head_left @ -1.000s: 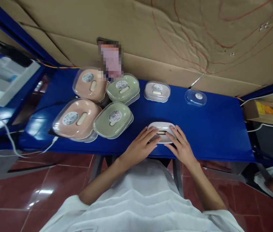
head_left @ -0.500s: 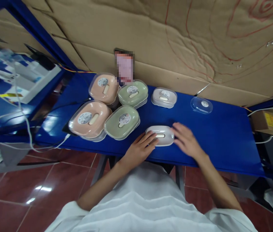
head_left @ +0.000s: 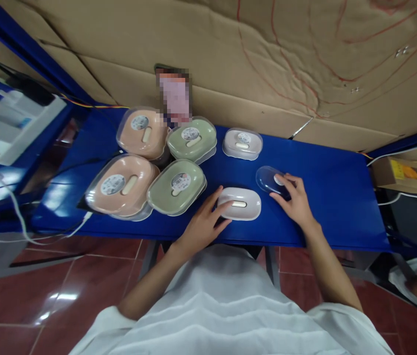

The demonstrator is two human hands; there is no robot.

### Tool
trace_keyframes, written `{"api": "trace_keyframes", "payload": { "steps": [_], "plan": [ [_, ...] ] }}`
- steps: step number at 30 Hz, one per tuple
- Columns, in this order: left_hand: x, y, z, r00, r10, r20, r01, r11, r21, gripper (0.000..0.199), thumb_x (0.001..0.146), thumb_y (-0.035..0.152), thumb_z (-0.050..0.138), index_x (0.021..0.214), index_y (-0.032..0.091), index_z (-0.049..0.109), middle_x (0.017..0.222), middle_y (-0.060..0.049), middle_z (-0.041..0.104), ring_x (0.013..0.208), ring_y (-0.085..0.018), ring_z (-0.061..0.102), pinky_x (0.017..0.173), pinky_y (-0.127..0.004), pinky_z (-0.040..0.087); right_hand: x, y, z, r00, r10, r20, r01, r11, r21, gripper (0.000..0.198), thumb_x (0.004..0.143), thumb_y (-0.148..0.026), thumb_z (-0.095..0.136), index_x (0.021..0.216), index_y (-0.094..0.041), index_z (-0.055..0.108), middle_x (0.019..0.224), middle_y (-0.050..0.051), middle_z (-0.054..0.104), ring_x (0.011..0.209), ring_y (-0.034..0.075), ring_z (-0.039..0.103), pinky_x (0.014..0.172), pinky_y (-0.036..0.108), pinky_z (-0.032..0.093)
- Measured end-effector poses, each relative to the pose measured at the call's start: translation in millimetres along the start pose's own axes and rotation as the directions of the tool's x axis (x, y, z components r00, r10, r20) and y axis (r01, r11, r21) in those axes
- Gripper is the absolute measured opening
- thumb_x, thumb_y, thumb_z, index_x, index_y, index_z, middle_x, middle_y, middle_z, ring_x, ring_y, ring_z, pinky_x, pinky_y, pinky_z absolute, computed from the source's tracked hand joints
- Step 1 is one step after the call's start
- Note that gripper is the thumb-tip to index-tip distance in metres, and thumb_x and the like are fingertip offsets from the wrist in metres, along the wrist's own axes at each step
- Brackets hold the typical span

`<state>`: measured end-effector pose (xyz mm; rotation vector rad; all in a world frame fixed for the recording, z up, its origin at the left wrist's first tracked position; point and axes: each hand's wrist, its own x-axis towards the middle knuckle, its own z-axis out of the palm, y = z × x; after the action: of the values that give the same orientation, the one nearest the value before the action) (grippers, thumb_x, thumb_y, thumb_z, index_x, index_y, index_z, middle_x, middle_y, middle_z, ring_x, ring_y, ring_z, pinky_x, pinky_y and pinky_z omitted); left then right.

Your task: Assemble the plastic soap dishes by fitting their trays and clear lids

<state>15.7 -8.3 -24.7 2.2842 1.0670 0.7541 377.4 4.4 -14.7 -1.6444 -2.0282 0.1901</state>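
Note:
A pale lilac lidded container (head_left: pixel 251 209) with a cream bar on its top lies near the table's front edge. My left hand (head_left: pixel 203 224) is spread about its left end, with one fingertip over the top and the thumb apart at the front. To the right, my right hand (head_left: pixel 295 199) grips the right side of a clear plastic lid (head_left: pixel 265 178). That lid bears a round label, partly covered by the fingers. Behind the lilac container, a smaller lilac container (head_left: pixel 243 144) sits under a clear lid with a label.
Stacked peach containers (head_left: pixel 121 182) and green containers (head_left: pixel 177 186) with clear labelled lids stand on the left of the blue table (head_left: pixel 334 197). A phone-like object (head_left: pixel 175 93) leans on the cardboard wall (head_left: pixel 208 44). White cables (head_left: pixel 23 222) run at the left; an open cardboard box (head_left: pixel 397 175) is at the right.
My right hand has left the lilac container, taken hold of the clear lid and brought it left and nearer. My left hand's fingers have spread and shifted toward the container's left end.

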Motion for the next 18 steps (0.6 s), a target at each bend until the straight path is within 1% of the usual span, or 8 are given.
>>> {"api": "trace_keyframes", "payload": {
  "steps": [2,4,6,8,11,15,17,18],
  "plan": [
    [2.9,-1.2,-0.5,0.999,-0.052,0.013,0.053,0.997,-0.048,0.074,0.105,0.030,0.071,0.170,0.029,0.036,0.179,-0.018,0.036,0.164,-0.032,0.043,0.129,-0.052,0.048,-12.4,-34.8,5.9,0.998,-0.040,0.048,0.038,0.998,0.053,0.062,0.106,-0.055,0.064,0.163,-0.031,0.054,0.154,0.017,0.055,0.149,0.035,0.057,0.123,0.058,0.052],
    [4.1,-2.1,0.0,0.997,-0.080,0.012,0.081,0.993,-0.090,0.087,0.104,0.031,0.073,0.175,0.031,0.023,0.178,-0.018,0.039,0.164,-0.032,0.043,0.130,-0.051,0.047,-19.9,-64.6,11.8,0.987,-0.114,0.114,0.106,0.991,0.077,0.064,0.110,-0.048,0.061,0.170,-0.037,0.043,0.168,0.015,0.046,0.158,0.036,0.048,0.126,0.060,0.050],
    [3.8,-3.1,1.6,0.997,-0.079,-0.001,0.079,0.989,-0.122,0.092,0.104,0.031,0.074,0.177,0.032,0.017,0.175,-0.018,0.042,0.163,-0.032,0.044,0.131,-0.052,0.046,-23.7,-87.3,18.1,0.967,-0.201,0.160,0.193,0.979,0.062,0.069,0.110,-0.044,0.061,0.174,-0.042,0.034,0.176,0.011,0.040,0.166,0.037,0.036,0.129,0.063,0.046],
    [2.8,-4.5,3.9,0.997,-0.076,-0.015,0.073,0.987,-0.142,0.093,0.104,0.032,0.074,0.177,0.033,0.016,0.174,-0.018,0.045,0.162,-0.033,0.046,0.130,-0.052,0.046,-24.8,-101.6,24.1,0.949,-0.259,0.183,0.261,0.965,0.010,0.075,0.108,-0.042,0.064,0.175,-0.044,0.030,0.176,0.008,0.042,0.169,0.039,0.028,0.130,0.066,0.042],
    [2.2,-6.5,7.8,0.995,-0.090,-0.034,0.084,0.984,-0.158,0.093,0.104,0.032,0.074,0.176,0.034,0.016,0.172,-0.017,0.047,0.161,-0.032,0.048,0.130,-0.052,0.046,-23.1,-108.6,30.8,0.936,-0.291,0.199,0.308,0.949,-0.061,0.079,0.107,-0.043,0.067,0.176,-0.044,0.028,0.175,0.008,0.045,0.169,0.040,0.027,0.129,0.068,0.043],
    [0.5,-1.2,7.8,0.992,-0.116,-0.045,0.108,0.983,-0.150,0.090,0.104,0.032,0.073,0.176,0.033,0.019,0.174,-0.018,0.043,0.162,-0.032,0.046,0.129,-0.051,0.048,-21.7,-106.2,34.8,0.928,-0.317,0.196,0.339,0.936,-0.092,0.079,0.106,-0.043,0.068,0.175,-0.043,0.029,0.174,0.010,0.046,0.168,0.041,0.030,0.128,0.067,0.045],
    [-4.5,8.2,0.6,0.992,-0.079,-0.101,0.069,0.992,-0.105,0.085,0.106,0.032,0.071,0.175,0.032,0.021,0.173,-0.018,0.044,0.160,-0.032,0.048,0.126,-0.050,0.052,-22.9,-106.6,34.2,0.931,-0.312,0.187,0.335,0.937,-0.103,0.077,0.106,-0.044,0.068,0.175,-0.042,0.031,0.172,0.011,0.048,0.167,0.041,0.032,0.126,0.066,0.047],
    [-8.4,14.1,-5.7,0.988,-0.037,-0.148,0.029,0.998,-0.062,0.083,0.106,0.030,0.070,0.174,0.032,0.024,0.171,-0.017,0.047,0.158,-0.031,0.051,0.124,-0.049,0.053,-23.4,-107.3,32.8,0.934,-0.303,0.189,0.326,0.940,-0.105,0.076,0.107,-0.044,0.067,0.174,-0.042,0.032,0.172,0.011,0.048,0.167,0.041,0.033,0.125,0.066,0.048]
  ]
}}
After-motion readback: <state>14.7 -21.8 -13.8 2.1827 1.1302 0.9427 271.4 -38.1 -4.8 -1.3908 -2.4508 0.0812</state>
